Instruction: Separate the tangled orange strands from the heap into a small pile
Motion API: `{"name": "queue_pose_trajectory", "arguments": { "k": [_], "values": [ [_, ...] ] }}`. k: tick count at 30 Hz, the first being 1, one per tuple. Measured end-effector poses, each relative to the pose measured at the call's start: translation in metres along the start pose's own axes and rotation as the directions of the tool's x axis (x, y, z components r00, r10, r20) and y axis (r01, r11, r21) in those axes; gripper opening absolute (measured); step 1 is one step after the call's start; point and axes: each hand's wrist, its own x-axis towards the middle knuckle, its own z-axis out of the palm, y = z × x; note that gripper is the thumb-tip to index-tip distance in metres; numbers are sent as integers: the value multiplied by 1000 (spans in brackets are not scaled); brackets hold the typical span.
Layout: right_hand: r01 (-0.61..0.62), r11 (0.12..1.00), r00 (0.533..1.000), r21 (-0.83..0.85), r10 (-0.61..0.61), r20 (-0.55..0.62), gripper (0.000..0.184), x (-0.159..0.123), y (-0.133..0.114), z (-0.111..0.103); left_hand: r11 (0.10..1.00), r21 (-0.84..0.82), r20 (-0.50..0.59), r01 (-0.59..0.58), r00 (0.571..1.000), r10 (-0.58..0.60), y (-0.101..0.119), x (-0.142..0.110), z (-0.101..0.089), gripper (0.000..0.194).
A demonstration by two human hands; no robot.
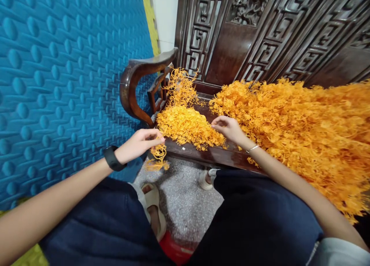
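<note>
Left of the middle, my left hand (148, 139) is closed in a pinch. From its fingertips hangs a small tangle of thin orange plastic strands (158, 153), clear of the bench's front edge. My right hand (227, 127) has its thumb and fingers drawn together at the right edge of a small yellow-orange pile of curly plastic pieces (187, 125). Whether a piece is between those fingers cannot be made out. The pile lies on the dark wooden bench seat (211, 154), between my two hands. Behind it sits a looser heap of orange strands (181, 87).
A much larger heap of orange pieces (312, 127) covers the bench to the right. A curved wooden armrest (128, 85) rises at the left end, and a carved backrest (231, 46) stands behind. Blue foam matting (58, 85) lies left. Something red (176, 248) is beneath me.
</note>
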Motion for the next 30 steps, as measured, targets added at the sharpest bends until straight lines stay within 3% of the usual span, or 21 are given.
{"name": "queue_pose_trajectory", "arguments": {
  "k": [3, 7, 14, 19, 23, 26, 28, 30],
  "values": [
    [-15, 995, 997, -96, 8, -72, 18, 6, 1, 1, 1000, -3, 38, 1, 999, -1, 4, 4, 4, 25],
    [-105, 981, 991, -165, 90, -99, 13, 15, 6, 7, 998, -63, -15, -8, 1000, 7, 13, 8, 5, 26],
    [-201, 972, 971, -124, 181, -156, 16, 27, 12, 23, 990, -136, -45, -47, 998, 41, 22, 11, 9, 28],
    [-144, 963, 979, -227, 105, -174, 18, 29, 11, 25, 965, -254, -30, -60, 998, 54, 28, 12, 11, 35],
    [28, 947, 973, -319, -99, -209, 18, 25, -8, 26, 938, -347, 3, -3, 1000, 4, 30, 13, 13, 39],
    [186, 974, 977, -129, -197, -82, 13, 13, -47, 28, 919, -394, 36, 17, 999, -3, 28, 15, 15, 44],
    [222, 972, 968, 72, -229, 105, 14, 3, -78, 32, 914, -405, 36, 16, 999, -1, 27, 16, 18, 47],
    [220, 960, 910, 176, -267, 316, 19, -7, -105, 39, 909, -416, 6, -12, 1000, 16, 27, 18, 20, 49]
  ]
}}
